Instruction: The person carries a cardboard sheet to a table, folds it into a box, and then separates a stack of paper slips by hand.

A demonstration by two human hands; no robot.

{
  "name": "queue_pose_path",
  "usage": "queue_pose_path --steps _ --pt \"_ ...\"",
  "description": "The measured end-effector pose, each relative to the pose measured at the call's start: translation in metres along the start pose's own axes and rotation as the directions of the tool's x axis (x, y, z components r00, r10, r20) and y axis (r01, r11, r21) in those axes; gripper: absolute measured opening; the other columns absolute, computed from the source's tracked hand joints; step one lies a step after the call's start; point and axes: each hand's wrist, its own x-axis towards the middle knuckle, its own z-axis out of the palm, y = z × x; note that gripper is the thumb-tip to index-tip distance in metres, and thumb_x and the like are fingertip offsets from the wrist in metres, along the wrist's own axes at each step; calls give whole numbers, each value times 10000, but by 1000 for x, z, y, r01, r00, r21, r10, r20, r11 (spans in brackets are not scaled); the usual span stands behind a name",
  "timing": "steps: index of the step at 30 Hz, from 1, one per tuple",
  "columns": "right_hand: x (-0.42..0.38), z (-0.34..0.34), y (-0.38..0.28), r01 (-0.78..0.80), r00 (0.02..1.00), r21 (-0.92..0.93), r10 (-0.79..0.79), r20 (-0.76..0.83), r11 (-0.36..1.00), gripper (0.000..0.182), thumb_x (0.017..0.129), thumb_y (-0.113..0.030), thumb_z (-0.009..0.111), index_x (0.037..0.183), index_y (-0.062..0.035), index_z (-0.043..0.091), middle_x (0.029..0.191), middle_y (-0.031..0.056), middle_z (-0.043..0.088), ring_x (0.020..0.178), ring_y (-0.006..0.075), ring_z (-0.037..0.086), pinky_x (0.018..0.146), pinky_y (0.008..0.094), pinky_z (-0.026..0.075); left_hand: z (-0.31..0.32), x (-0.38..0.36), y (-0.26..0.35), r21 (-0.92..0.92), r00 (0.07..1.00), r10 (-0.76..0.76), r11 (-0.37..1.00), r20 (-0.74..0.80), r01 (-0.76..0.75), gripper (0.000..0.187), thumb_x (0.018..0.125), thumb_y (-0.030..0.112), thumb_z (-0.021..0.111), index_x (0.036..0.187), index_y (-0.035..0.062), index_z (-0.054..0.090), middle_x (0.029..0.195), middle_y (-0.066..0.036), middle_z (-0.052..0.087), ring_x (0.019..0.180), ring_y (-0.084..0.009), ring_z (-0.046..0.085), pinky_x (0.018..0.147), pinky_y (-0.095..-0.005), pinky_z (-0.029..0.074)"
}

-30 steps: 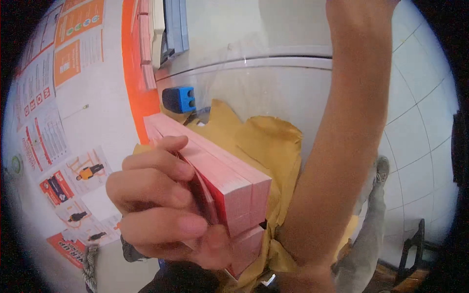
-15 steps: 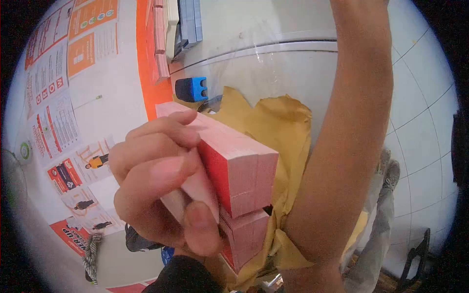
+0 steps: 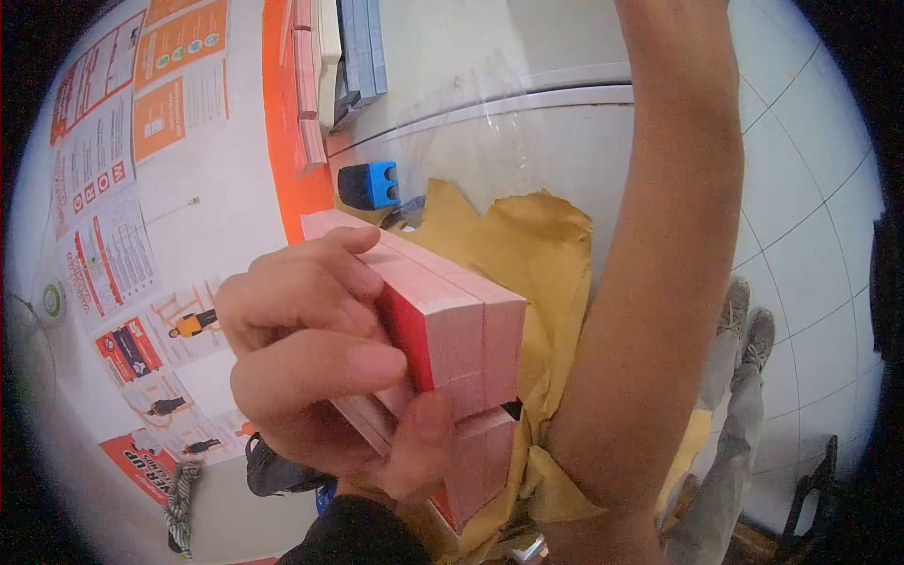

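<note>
My left hand (image 3: 315, 353), with a black sleeve at the wrist, is closed at the near side of a stack of pink paper pads (image 3: 476, 344) with red faces. Its fingers curl over the edge of the upper pad, and the thumb presses low, near the index finger. Part of the paper is hidden behind the fingers. A lower pink pad (image 3: 483, 461) sits beneath. Torn brown wrapping paper (image 3: 541, 245) lies open around the pads. My right forearm (image 3: 683, 235) crosses the right side; its hand is beyond the top edge.
A blue and black block-like object (image 3: 369, 185) lies beyond the pads, near clear plastic film (image 3: 471, 122). More pink pads (image 3: 306, 85) and grey-blue stacks (image 3: 363, 52) stand at the top. Posters (image 3: 108, 254) cover the wall. Shoes (image 3: 758, 337) show on the tiled floor.
The index finger and thumb of my left hand have come closer together on the paper. A bent pink-white piece between them no longer shows. The pads shift slightly left.
</note>
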Motion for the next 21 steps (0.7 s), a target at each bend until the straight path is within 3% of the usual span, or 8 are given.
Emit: queue_pose_path --steps 9,14,21 --pt "3 9 -4 -42 996 -71 36 -83 997 197 796 -92 636 864 70 724 787 268 709 733 369 724 718 407 588 2 1 3 29 1000 -21 999 -22 22 438 766 282 741 1090 115 498 988 -129 427 956 -271 489 970 -535 458" --pt "1 1 2 11 1000 1 -11 -11 1000 193 799 -91 633 856 70 722 787 264 710 729 362 725 706 401 588 4 2 5 24 999 -33 999 -38 34 404 768 266 715 1068 109 493 984 -136 424 948 -273 485 965 -533 458" --pt "3 6 -8 -80 996 -88 77 -42 993 205 802 -104 622 855 65 725 798 255 715 761 360 725 749 409 583 -4 5 1 43 999 7 999 49 -9 389 786 270 715 1057 109 488 982 -121 419 944 -267 477 962 -531 462"
